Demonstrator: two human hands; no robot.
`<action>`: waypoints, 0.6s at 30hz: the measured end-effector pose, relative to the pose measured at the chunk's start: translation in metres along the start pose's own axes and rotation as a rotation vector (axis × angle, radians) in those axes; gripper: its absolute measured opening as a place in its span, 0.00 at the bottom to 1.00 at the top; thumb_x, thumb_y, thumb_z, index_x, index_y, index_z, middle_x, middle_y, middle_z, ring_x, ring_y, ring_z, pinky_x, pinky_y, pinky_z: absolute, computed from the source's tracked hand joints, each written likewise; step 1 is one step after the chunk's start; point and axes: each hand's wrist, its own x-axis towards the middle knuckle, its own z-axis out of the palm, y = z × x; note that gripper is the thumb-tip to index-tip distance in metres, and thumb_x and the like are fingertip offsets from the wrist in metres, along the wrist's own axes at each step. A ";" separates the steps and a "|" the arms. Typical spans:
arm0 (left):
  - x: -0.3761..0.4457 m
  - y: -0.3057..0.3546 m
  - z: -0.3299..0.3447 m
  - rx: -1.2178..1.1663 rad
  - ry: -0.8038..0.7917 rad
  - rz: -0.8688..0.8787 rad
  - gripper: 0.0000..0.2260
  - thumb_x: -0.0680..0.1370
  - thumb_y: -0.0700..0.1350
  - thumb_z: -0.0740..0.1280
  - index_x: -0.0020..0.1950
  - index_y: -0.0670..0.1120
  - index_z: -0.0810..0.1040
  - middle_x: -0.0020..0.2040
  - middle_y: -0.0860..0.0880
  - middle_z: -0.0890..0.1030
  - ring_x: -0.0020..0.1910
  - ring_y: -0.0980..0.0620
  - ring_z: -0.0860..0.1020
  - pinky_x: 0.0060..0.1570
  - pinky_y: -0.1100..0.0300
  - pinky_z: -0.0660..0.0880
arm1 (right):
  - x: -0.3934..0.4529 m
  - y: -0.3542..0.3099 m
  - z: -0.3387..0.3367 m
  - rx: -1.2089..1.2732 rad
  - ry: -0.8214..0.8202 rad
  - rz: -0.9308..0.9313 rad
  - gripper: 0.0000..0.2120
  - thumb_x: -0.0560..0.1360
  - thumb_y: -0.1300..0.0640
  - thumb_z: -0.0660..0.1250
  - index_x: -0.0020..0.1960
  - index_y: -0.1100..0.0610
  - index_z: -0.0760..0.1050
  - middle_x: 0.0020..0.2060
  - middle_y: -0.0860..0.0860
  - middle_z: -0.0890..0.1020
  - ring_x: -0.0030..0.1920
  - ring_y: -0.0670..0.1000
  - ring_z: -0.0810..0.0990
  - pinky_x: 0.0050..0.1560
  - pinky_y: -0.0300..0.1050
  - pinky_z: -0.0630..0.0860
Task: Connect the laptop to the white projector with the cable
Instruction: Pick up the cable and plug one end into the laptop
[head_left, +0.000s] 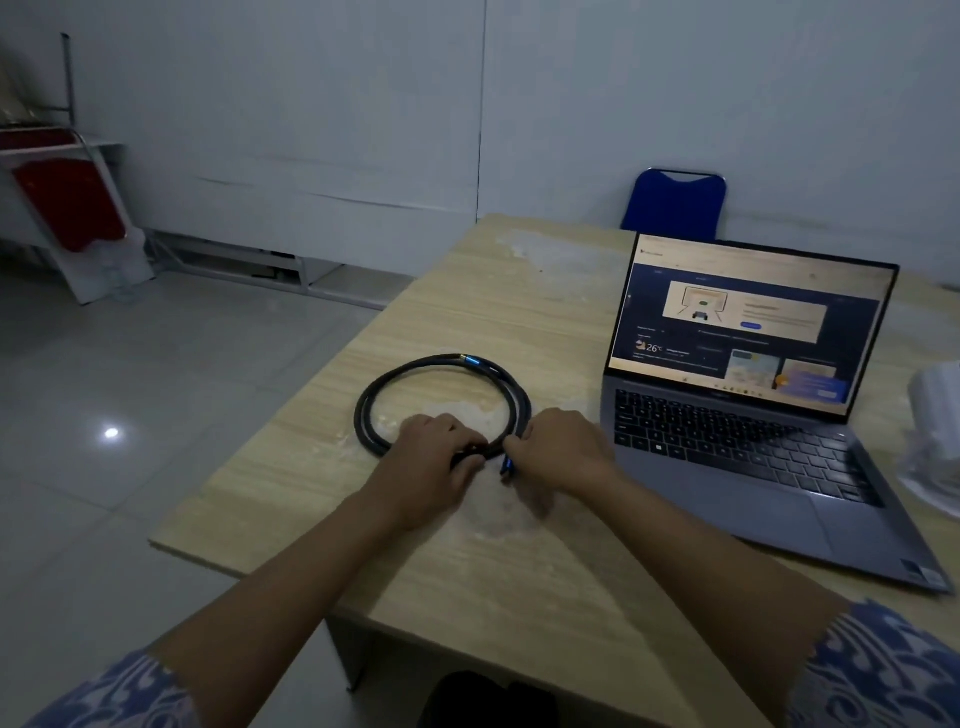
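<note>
While the black coiled cable (415, 371) lies flat on the wooden table (322, 483), both hands grip its near edge at the ring's six o'clock: the left hand (431, 467) closes on the bundled strands, the right hand (563, 449) pinches the blue-tipped connector (507, 466). The open laptop (753, 415) sits at three o'clock of the coil. Uncoil best by pinning the loops while drawing the plug free, avoiding kinks. A white object (935, 431) at the right edge may be the projector; I cannot tell.
</note>
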 end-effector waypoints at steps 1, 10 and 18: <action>0.006 -0.004 0.001 0.001 -0.002 0.007 0.11 0.79 0.49 0.65 0.58 0.50 0.82 0.48 0.51 0.80 0.49 0.50 0.76 0.55 0.52 0.68 | 0.007 0.004 -0.002 -0.002 0.000 0.009 0.21 0.75 0.42 0.61 0.28 0.53 0.69 0.25 0.50 0.74 0.31 0.54 0.75 0.40 0.47 0.69; 0.059 -0.029 0.016 0.158 0.024 -0.264 0.18 0.73 0.53 0.53 0.54 0.48 0.76 0.51 0.48 0.77 0.51 0.42 0.74 0.58 0.47 0.66 | 0.094 0.032 -0.030 -0.077 0.087 0.107 0.19 0.79 0.44 0.60 0.38 0.58 0.73 0.37 0.54 0.77 0.36 0.57 0.75 0.33 0.44 0.69; 0.128 -0.014 0.057 0.134 0.101 -0.344 0.31 0.70 0.74 0.54 0.55 0.51 0.75 0.54 0.49 0.76 0.55 0.43 0.69 0.56 0.43 0.67 | 0.168 0.030 -0.022 -0.191 0.151 0.124 0.16 0.79 0.46 0.61 0.40 0.56 0.72 0.39 0.54 0.76 0.39 0.58 0.77 0.38 0.47 0.71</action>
